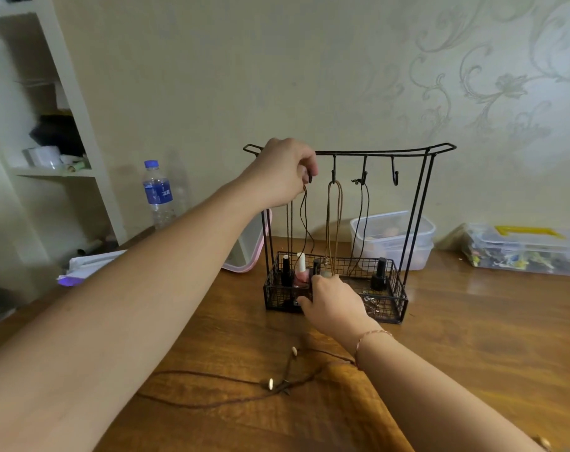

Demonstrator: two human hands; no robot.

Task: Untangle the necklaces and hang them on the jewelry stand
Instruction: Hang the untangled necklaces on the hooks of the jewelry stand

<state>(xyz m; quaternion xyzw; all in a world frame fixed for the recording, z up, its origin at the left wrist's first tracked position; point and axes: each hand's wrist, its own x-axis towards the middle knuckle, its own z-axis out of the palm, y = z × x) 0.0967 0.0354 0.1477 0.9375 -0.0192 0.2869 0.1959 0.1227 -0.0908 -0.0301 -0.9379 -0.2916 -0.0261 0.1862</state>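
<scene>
Brown beaded necklace [270, 383] loose on table [472, 337] at lower centre, left hand [283, 171] pinching a dark cord [305, 216] at the jewelry stand [420, 216] bar — hook hidden — right hand [332, 303] gripping basket rim [401, 308].

Left hand [282, 172] pinches cord [305, 216] at stand [358, 153] bar — right hand [334, 303] grips basket [397, 300].

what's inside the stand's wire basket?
In the wire basket: black bottles, a pink nail polish bottle, small metal pieces. The right hand covers the front middle section.
</scene>
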